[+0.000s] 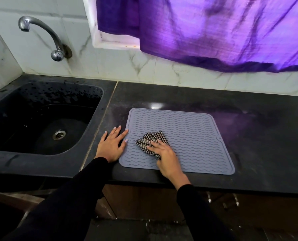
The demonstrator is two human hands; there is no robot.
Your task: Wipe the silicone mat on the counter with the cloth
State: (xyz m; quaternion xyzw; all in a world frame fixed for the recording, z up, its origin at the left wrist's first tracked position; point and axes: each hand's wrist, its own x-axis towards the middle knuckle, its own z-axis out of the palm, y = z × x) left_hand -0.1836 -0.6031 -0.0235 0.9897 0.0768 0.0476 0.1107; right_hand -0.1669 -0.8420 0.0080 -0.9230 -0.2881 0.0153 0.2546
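Right now the grey wavy-ribbed silicone mat (pixel 188 133) lies flat on the black stone bench (pixel 249 136), just beside the black sink (pixel 40 119). R hand (pixel 167 159) presses the crumpled black-and-white checked cloth (pixel 150 141) onto the mat's near-left part, fingers (pixel 153 147) straight and lightly spread over the fabric, not pinching it. L hand (pixel 112 145) lies flat, fingers (pixel 117 132) spread, palm on the bench, thumb and forefinger overlapping the mat's left edge, prob. to anchor it.

Risks, as I judge them:
- mat may slide or buckle toward the sink w/ a hard stroke, since only its left edge is pinned
- cloth is bunched, so it may slip out from under the open palm or cover little per pass
- far and right parts could get missed

No brand, label or readable writing anywhere.
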